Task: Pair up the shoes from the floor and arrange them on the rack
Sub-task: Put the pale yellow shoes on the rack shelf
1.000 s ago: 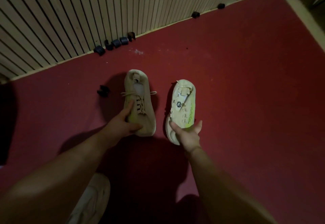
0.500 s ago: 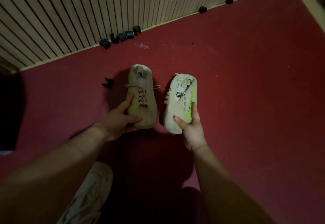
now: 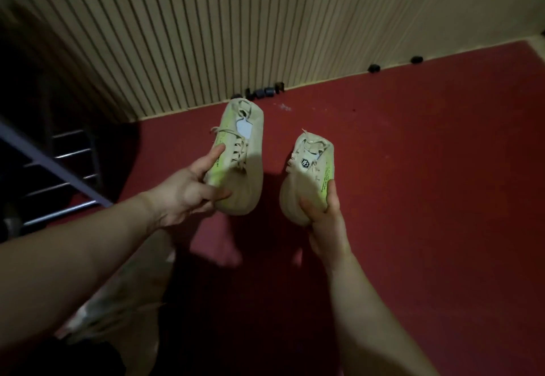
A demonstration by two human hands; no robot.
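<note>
Beige sneaker [image 3: 240,151] is gripped at its toe by the left hand [image 3: 188,191] and its mate [image 3: 308,181] by the right hand [image 3: 326,219], both held apart above the red floor [image 3: 427,198], right of the metal rack [image 3: 66,182].

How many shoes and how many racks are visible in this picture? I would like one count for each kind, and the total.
Shoes: 3 (left-hand shoe, right-hand shoe, blurred pale shoe at the lower left)
Rack: 1 (rack, at the left edge)
Total: 4
</note>
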